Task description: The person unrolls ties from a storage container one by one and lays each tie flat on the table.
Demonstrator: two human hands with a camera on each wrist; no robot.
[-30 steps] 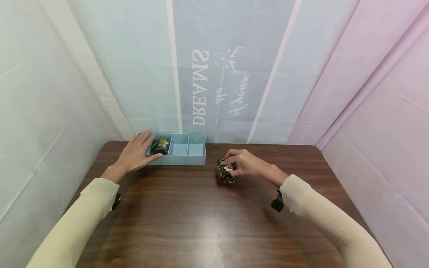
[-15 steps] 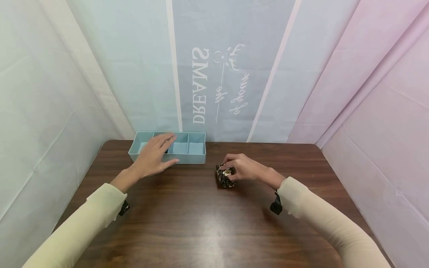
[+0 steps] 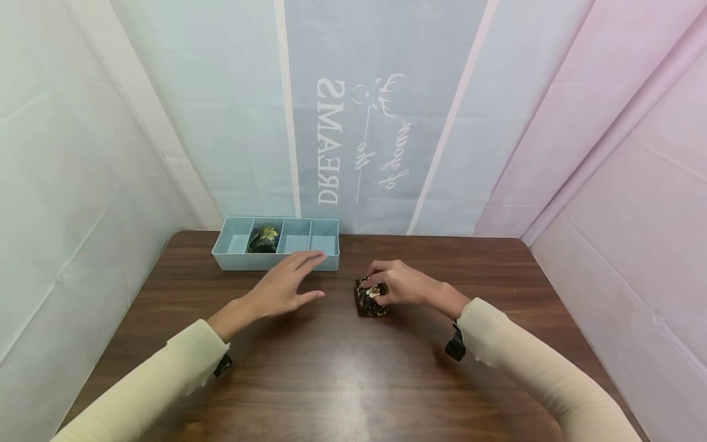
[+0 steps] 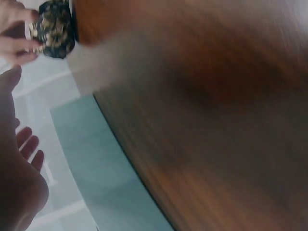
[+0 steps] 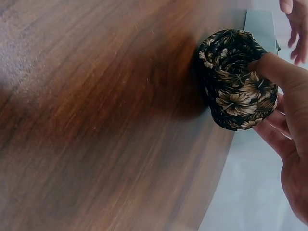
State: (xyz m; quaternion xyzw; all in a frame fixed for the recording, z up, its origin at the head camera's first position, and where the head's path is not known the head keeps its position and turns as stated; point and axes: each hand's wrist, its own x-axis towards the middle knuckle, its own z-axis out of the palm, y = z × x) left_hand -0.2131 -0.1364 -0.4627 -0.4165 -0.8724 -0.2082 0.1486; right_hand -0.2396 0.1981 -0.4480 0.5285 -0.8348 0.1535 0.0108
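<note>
My right hand (image 3: 405,283) pinches a rolled-up black cloth with cream flowers (image 5: 238,103) between thumb and fingers, close over the wooden table. The coiled end of the roll shows in the right wrist view, with the thumb at its edge. My left hand (image 3: 278,285) is held with fingers extended and thumb apart, holding nothing, to the left of the roll. It overlaps the front of a light blue divided box (image 3: 237,263) in the head view. A dark bundle with a yellow-green flower (image 3: 263,242) sits in the box's second compartment from the left.
The box stands at the back left of the brown wooden table (image 3: 342,380), near a hanging fabric backdrop (image 3: 442,202). Pale fabric walls (image 3: 624,202) enclose the table on both sides.
My left hand has moved from the box's left end rightward and toward me, uncovering the leftmost compartment. My right hand has come slightly nearer with the rolled cloth in its grip.
</note>
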